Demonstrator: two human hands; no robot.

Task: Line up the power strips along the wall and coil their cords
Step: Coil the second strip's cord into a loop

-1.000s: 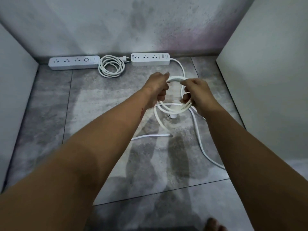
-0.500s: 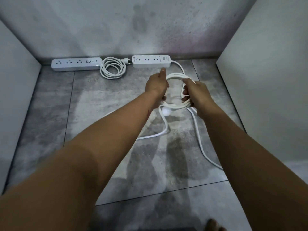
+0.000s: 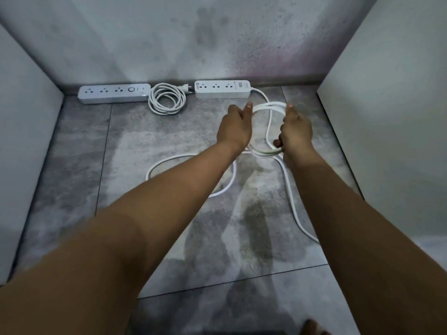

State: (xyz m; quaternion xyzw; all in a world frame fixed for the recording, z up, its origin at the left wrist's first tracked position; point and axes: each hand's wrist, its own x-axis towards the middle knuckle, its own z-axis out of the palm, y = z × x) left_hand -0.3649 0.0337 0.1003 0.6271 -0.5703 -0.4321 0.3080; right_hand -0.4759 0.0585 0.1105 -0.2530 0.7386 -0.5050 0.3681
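Slack cord (image 3: pixel 233 177) swung farther left on floor (image 3: pixel 169 131), left hand (image 3: pixel 235 128) and right hand (image 3: pixel 296 131), each grip clenched round cord coil (image 3: pixel 268 105)

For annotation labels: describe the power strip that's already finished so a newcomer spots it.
Along the foot of the stained grey back wall lie two white plastic power strips. Take the left power strip, in the corner. Only it has a round button and a neat white cord coil lying beside it.

Indoor corner — tiled floor (image 3: pixel 72 160), stained wall (image 3: pixel 169 32)
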